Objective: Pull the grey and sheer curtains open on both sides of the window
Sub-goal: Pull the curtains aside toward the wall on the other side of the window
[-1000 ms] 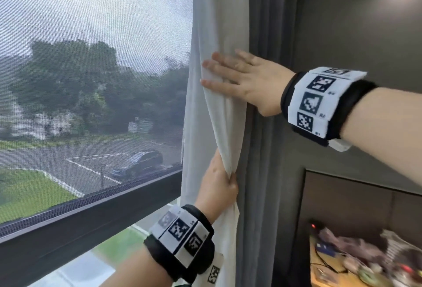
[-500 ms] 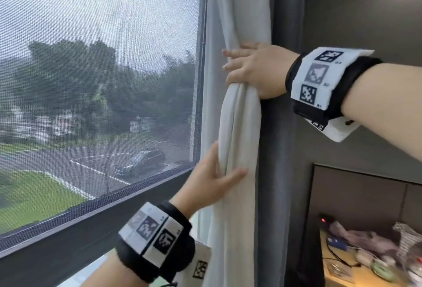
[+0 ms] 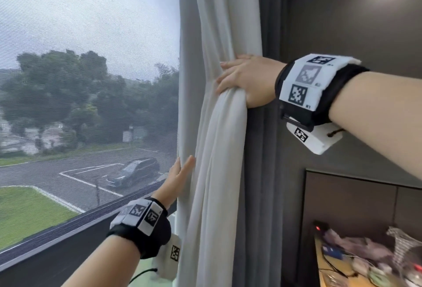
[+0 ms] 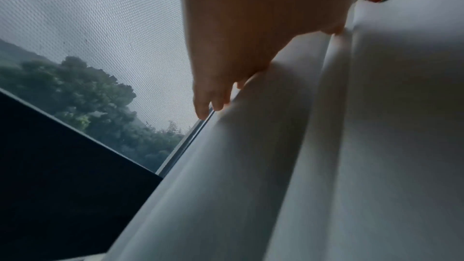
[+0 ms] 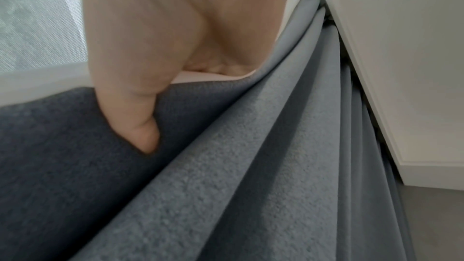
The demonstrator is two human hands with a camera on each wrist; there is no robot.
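My left hand (image 3: 177, 178) has released, fingers flat; my right hand (image 3: 246, 81) clutches the sheer curtain (image 3: 219, 161) bunched aside, so this side looks nearly open.

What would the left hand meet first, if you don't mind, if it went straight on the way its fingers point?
Probably the window frame, just beyond its fingertips; the left hand lies flat along the sheer curtain. Depth is unclear.

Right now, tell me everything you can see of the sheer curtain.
The sheer curtain is off-white, thin-looking cloth, hanging in long vertical folds at the right edge of the window, beside the grey curtain. The right hand clasps its gathered folds high up; straight fingers of the left hand touch its left edge lower down.
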